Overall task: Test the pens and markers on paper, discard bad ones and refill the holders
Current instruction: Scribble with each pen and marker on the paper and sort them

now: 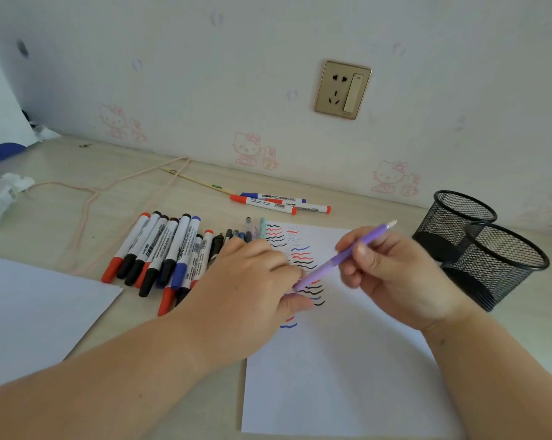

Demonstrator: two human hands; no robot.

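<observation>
A purple pen [344,257] slants over the white test paper [338,369], which carries red, blue and black squiggles. My right hand [398,274] grips the pen's barrel. My left hand [252,281] pinches the pen's lower end, at its cap. Left of the paper lies a heap of whiteboard markers [160,249] with red, black and blue caps, and several thin pens [236,235] beside them. Three more markers [277,201] lie apart near the wall. Two black mesh holders [490,249] stand empty at the right.
A second white sheet [30,312] lies at the left. A pink cord [90,198] and a thin wooden stick [198,179] run across the back of the desk. Crumpled white paper [4,195] sits far left. A wall socket [343,89] is above.
</observation>
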